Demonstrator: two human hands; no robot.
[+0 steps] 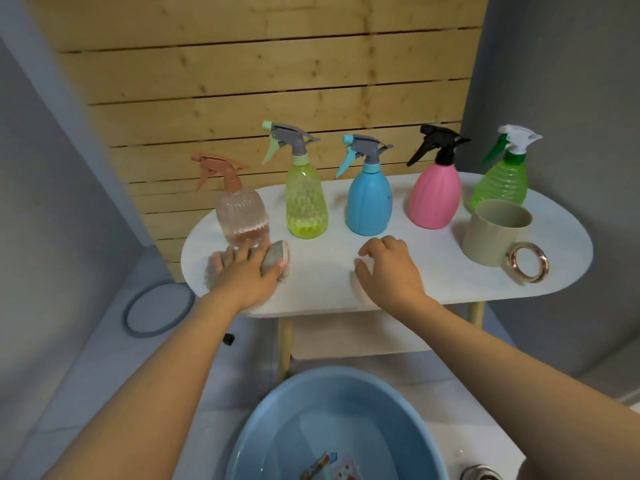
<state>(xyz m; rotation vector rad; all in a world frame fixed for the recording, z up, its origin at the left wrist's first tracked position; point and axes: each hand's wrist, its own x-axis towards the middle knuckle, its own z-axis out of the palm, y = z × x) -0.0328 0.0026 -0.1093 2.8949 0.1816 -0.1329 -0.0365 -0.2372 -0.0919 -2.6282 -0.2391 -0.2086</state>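
The left hand grips a grey cloth and presses it on the white table, just in front of the clear pink bottle. The cloth looks soft, light and floppy, maybe wet, so I think it is best held bunched up under the palm. The table top looks smooth and hard. The right hand rests on it, fingers loose, holding nothing.

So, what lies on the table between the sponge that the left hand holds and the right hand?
Nothing. The head view shows only bare white table between the sponge and the right hand.
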